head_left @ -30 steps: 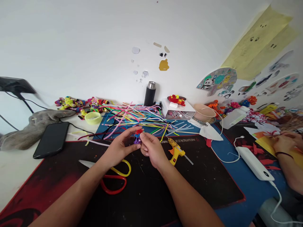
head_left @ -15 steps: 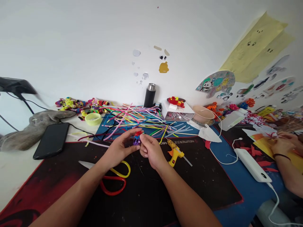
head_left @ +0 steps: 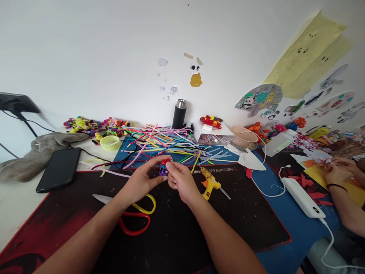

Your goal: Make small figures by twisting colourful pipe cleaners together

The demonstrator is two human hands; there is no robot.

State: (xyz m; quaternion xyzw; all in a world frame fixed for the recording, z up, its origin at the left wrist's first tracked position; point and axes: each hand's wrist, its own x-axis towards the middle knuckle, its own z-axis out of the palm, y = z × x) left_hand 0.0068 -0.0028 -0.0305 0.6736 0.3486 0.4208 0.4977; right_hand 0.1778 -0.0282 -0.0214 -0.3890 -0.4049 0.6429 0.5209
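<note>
A small pipe-cleaner figure (head_left: pixel 163 168), red on top with blue and purple below, is held up over the dark mat. My left hand (head_left: pixel 144 179) pinches it from the left, thumb at its bottom and forefinger at its top. From the right, the closed fingers of my right hand (head_left: pixel 181 179) grip its side and cover part of it. Below my left forearm lie scissors (head_left: pixel 135 223) with one red and one yellow handle loop. A yellow glue gun (head_left: pixel 210 185) with a clear stick in its back rests right of my right hand.
Many loose pipe cleaners (head_left: pixel 159 137) lie behind my hands, before a black flask (head_left: pixel 179 115). A phone (head_left: pixel 59 169) and a roll of tape (head_left: pixel 110 143) are left; a white power bank (head_left: pixel 303 198) is right. A co-worker's hands (head_left: pixel 339 173) handle paper at far right.
The camera view has shifted slightly. Both hands keep their hold on the pipe-cleaner figure, which looks turned a little. Nothing has been let go.
</note>
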